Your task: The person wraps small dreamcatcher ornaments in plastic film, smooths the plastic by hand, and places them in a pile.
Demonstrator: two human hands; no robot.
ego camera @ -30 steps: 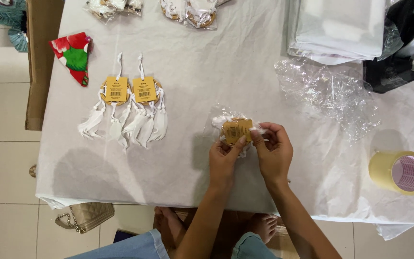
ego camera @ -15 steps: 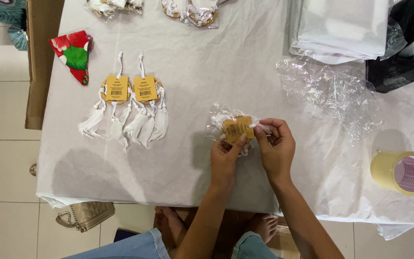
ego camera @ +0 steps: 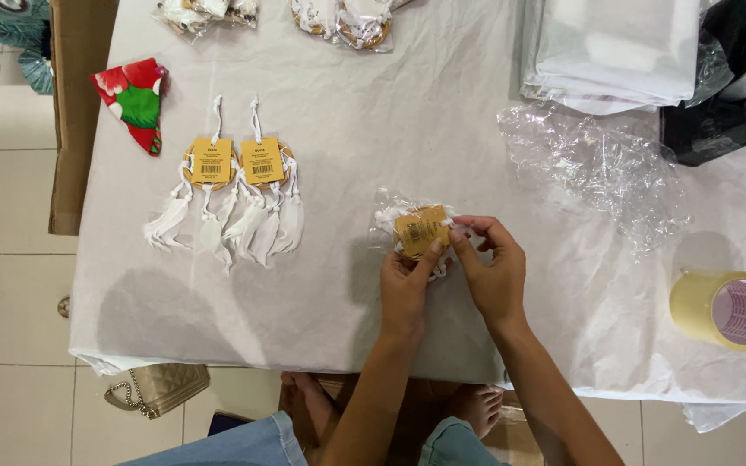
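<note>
While pinched, bagged dreamcatcher point(ego camera: 419, 231) sits between left hand point(ego camera: 405, 285), right hand point(ego camera: 491, 269).

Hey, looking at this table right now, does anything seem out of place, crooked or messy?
Mostly tidy. The loose clear plastic wrap lies crumpled on the white table cover, and the tape roll sits close to the right edge. The two tagged white ornaments lie neatly side by side. Both hands, left and right, hold a small wrapped ornament.
</note>
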